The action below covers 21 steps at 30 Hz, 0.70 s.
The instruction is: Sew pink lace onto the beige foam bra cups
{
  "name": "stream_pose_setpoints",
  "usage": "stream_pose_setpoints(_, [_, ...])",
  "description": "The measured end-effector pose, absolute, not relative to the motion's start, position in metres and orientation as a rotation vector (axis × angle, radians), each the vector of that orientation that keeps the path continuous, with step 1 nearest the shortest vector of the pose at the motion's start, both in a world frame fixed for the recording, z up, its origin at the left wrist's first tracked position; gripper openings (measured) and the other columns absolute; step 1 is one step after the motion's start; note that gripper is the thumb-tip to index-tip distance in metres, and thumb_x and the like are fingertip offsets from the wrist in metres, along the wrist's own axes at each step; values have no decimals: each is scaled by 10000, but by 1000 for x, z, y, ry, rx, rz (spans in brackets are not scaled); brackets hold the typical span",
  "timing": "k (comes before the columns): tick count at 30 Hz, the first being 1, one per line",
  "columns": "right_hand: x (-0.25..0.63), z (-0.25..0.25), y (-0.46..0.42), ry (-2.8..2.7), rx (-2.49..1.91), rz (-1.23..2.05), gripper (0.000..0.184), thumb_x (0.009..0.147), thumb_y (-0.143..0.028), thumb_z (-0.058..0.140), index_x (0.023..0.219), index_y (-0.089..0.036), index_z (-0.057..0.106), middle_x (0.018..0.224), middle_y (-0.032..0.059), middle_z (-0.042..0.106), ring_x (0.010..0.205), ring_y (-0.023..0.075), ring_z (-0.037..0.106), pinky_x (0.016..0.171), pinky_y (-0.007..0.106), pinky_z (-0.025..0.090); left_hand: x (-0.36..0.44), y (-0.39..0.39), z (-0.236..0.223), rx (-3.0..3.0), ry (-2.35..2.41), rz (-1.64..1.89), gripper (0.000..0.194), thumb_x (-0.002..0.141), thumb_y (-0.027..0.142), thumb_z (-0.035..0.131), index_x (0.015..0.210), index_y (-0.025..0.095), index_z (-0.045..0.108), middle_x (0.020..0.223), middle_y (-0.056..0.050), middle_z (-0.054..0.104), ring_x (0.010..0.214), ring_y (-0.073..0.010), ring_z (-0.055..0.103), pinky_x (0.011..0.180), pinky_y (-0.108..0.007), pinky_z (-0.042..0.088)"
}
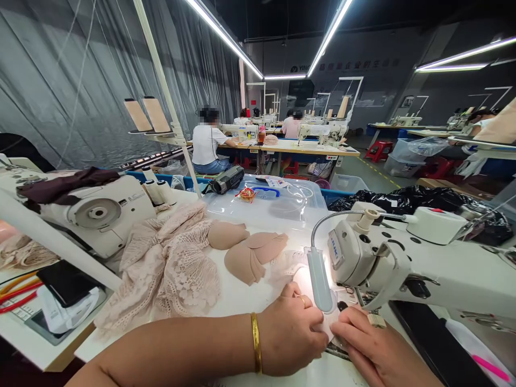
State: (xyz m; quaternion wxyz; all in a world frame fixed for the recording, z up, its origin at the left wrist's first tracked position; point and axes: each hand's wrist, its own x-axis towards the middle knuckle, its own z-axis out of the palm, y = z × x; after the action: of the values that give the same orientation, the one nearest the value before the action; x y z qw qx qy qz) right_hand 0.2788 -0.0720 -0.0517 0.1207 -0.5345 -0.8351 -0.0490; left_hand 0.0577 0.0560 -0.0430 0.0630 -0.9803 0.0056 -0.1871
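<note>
My left hand [296,330], with a gold bangle and a ring, has its fingers curled down on a pale beige fabric piece [301,277] under the lamp. Close on its right, my right hand [368,341] pinches the near edge of the same piece, fingers pressed together. The white sewing machine [363,252] stands just behind my hands; its needle area is mostly hidden by the lit lamp [320,279] on a bent neck. Beige moulded cups [252,258] lie stacked beyond my left hand. A heap of beige lace [169,263] lies further left.
A second sewing machine [97,209] stands at the left, near a thread stand with cones [157,114]. A clear plastic box lid [278,207] lies behind the cups, with a dark speaker [228,180] on it. Black plastic bags [423,201] are at the right. A co-worker [207,142] sits further back.
</note>
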Motion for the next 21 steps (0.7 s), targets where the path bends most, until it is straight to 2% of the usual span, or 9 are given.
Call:
stream_pose_setpoints(2, [275, -47, -71, -2437, -1530, -127, 260, 965, -109, 420, 929, -254, 632, 871, 24, 683, 748, 171, 699, 631, 253, 568, 55, 50, -40, -2989, 18, -562, 183, 897, 235, 629, 754, 179, 530, 791, 19, 540, 639, -129, 381, 788, -399, 246])
stream_pose_setpoints(5, [273, -47, -68, -2391, -1500, -167, 266, 975, -116, 414, 937, -257, 636, 826, 12, 680, 686, 161, 684, 592, 238, 555, 56, 53, -37, -3021, 19, -531, 200, 892, 194, 624, 720, 172, 524, 776, 19, 547, 629, -123, 395, 807, -410, 256])
stream_pose_setpoints(10, [276, -59, -65, -2343, -1487, -331, 295, 998, -126, 408, 1131, -239, 646, 876, 10, 738, 661, 158, 707, 601, 243, 582, 62, 69, -38, -3043, 44, -502, 180, 865, 165, 618, 709, 167, 529, 754, -3, 571, 657, -147, 445, 795, -414, 250])
stream_pose_setpoints(16, [278, -82, -63, -2278, -1638, -375, 348, 1047, -188, 412, 1322, -264, 612, 1060, 31, 780, 785, 162, 755, 475, 225, 509, 68, 88, -44, -3063, 60, -462, 122, 776, 105, 659, 711, 163, 574, 745, -1, 587, 672, -145, 466, 815, -417, 235])
stream_pose_setpoints(21, [280, -98, -61, -2202, -1707, -397, 365, 1060, -258, 412, 1382, -289, 582, 1129, 55, 768, 863, 196, 757, 468, 254, 489, 75, 107, -44, -3091, 100, -380, 109, 864, 128, 606, 773, 177, 639, 833, -16, 666, 756, -176, 525, 830, -433, 239])
